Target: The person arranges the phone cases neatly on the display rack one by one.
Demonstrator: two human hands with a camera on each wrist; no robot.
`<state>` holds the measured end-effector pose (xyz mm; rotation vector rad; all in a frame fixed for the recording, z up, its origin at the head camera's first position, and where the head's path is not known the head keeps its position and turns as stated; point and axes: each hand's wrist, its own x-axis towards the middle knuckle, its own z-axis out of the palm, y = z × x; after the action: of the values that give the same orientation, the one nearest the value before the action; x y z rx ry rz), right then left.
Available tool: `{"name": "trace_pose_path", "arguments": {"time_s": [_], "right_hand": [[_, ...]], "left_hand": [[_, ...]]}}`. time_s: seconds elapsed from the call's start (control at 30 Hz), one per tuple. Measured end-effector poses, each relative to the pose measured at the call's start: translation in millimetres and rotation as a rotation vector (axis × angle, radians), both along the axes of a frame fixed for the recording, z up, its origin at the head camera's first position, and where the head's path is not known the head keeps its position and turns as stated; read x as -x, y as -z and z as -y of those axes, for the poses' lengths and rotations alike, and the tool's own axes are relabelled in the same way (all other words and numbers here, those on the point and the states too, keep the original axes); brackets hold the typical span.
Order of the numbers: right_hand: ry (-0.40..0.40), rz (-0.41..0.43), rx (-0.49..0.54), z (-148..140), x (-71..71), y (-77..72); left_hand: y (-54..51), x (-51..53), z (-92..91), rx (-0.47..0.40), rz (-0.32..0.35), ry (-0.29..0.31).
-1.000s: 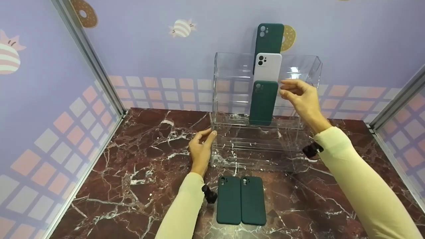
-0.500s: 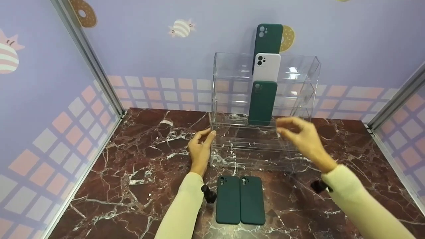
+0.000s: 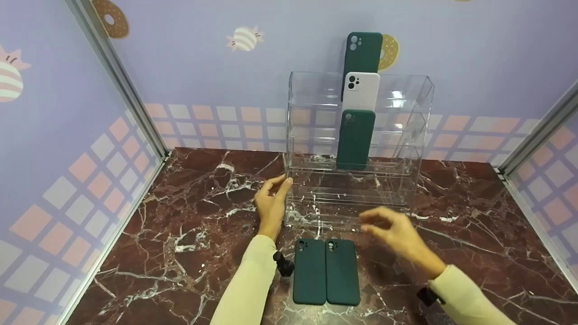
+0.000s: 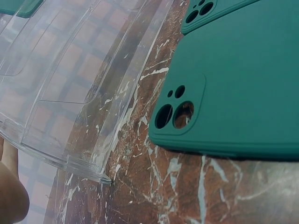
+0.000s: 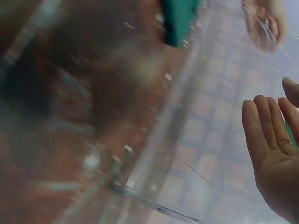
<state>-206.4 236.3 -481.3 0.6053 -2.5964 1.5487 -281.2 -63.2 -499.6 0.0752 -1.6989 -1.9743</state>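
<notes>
Left hand: it was near the middle of the frame, with the fingertips at the left edge of the clear rack; whether it pinched this edge or only touched it, one could not tell.
Right hand: it was open and held nothing, in the lower right part of the frame, near the front of the rack; the right wrist view showed its fingers rather straight.
Rack: it was transparent, with several tiers, and stood right of the frame's centre.
Flat cases: a left flat green case and a right flat green case lay side by side at the bottom centre, just in front of the rack, camera openings toward the top of the frame.
Standing cases: in the rack, in one column, were an upper green case, a white case partly in front of it, and a lower green case overlapping the white one.
Tabletop: it was dark red with white veins, like marble.
Sleeves: both were pale yellow, the left sleeve at bottom centre, the right sleeve at lower right.
Wall: it was lilac, with a band of pink and grey squares.
</notes>
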Motion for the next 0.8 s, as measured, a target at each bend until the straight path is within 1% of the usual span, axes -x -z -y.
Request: {"name": "trace_pose_path", "arguments": {"time_s": [0.13, 0.27, 0.37, 0.5, 0.6, 0.8], "right_hand": [[-0.058, 0.016, -0.053, 4.9, -5.7, 16.1], [-0.127, 0.061, -0.061, 9.9, -8.2, 27.7], [-0.16, 0.08, -0.073, 12.5, -8.7, 35.2], [-0.178, 0.081, -0.092, 13.5, -7.9, 41.5], [-0.182, 0.075, -0.115, 13.4, -6.9, 43.1], [-0.171, 0.05, -0.249, 13.2, -5.4, 44.5]], "left_hand": [[0.3, -0.3, 0.6, -0.001, 0.005, 0.004], [0.1, -0.6, -0.2, -0.002, 0.007, 0.003], [1.1, 0.1, -1.0, -0.007, -0.003, 0.003], [2.4, 1.1, -0.9, -0.012, -0.005, 0.0], [1.5, 0.8, -0.4, -0.008, 0.005, 0.0], [1.3, -0.3, 0.4, -0.012, 0.006, 0.015]]}}
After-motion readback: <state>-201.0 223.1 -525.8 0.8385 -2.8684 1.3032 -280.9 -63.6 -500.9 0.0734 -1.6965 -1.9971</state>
